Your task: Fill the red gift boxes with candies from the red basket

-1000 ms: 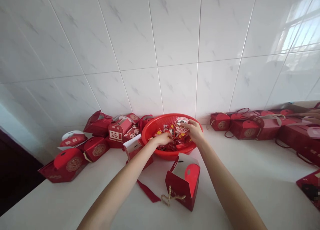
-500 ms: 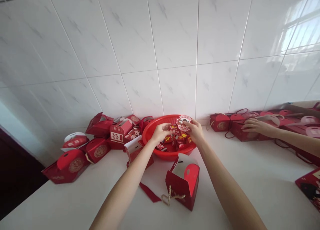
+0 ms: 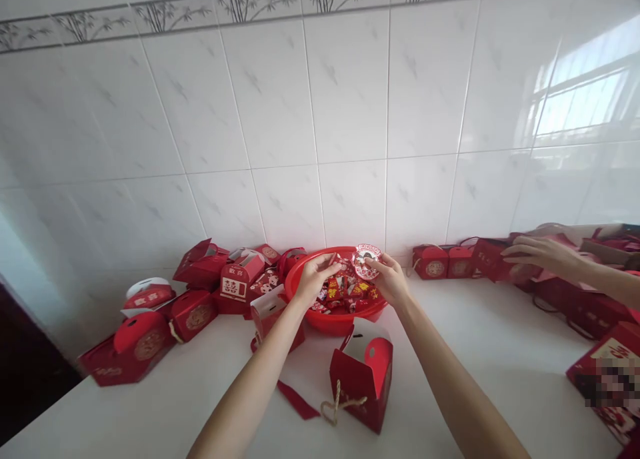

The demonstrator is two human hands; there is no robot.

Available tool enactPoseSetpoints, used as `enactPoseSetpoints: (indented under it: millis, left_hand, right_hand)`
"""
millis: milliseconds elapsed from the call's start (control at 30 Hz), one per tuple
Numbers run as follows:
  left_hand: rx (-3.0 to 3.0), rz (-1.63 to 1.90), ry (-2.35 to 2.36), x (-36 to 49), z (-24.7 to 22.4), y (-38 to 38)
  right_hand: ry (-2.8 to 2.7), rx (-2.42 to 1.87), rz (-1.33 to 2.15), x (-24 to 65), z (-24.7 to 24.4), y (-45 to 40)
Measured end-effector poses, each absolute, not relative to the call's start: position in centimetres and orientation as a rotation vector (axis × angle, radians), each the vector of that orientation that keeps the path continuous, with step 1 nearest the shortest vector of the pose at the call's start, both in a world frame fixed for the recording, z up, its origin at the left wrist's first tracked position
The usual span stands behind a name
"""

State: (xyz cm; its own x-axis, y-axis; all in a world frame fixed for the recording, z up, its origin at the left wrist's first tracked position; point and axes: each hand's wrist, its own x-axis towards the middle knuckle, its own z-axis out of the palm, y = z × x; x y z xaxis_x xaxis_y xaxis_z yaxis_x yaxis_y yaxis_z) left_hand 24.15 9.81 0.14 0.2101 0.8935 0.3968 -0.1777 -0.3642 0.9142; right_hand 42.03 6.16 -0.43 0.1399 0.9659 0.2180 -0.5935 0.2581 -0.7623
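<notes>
Over a red plastic basket (image 3: pixel 313 320) both of my hands are raised, apart from each other. Between the thumb and fingers of my right hand (image 3: pixel 393 282) is a round red-and-white printed packet (image 3: pixel 367 262), held upright by its edge. My left hand (image 3: pixel 313 279) pinches a small red patterned candy packet (image 3: pixel 343 264). Lower in the basket lie several wrapped candies (image 3: pixel 345 291) in red and gold. Just in front of it stands an open red gift box (image 3: pixel 357 379) with a rope handle (image 3: pixel 340 406). Another open box (image 3: pixel 273 316) is partly hidden behind my left forearm.
Several red boxes (image 3: pixel 195 312) are piled at the left. More boxes (image 3: pixel 433 262) line the wall at right, where another person's hand (image 3: pixel 543 254) touches one. A red strip (image 3: pixel 297 400) lies on the white table (image 3: pixel 225 372). A printed red box (image 3: pixel 607 372) sits at far right.
The view has tilted up, showing more wall. My hands have drawn slightly apart, each keeping its packet. The other person's hand at right has shifted with a red box.
</notes>
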Motion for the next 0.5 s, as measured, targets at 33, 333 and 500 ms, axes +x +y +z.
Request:
enactPoseSetpoints:
  millis: [33, 333, 500]
  left_hand:
    - [1.483, 1.357, 0.686, 24.1, 0.5, 8.9]
    - [1.625, 1.202, 0.669, 23.2, 3.8, 0.6]
    - [1.764, 1.067, 0.783, 22.6, 3.7, -1.6]
  right_hand:
    - [-0.836, -0.576, 1.221, 42.1, 0.1, 5.3]
    - [-1.398, -0.659, 1.167, 43.6, 4.7, -2.0]
    - [-1.720, -0.842, 0.912, 44.9, 6.4, -4.4]
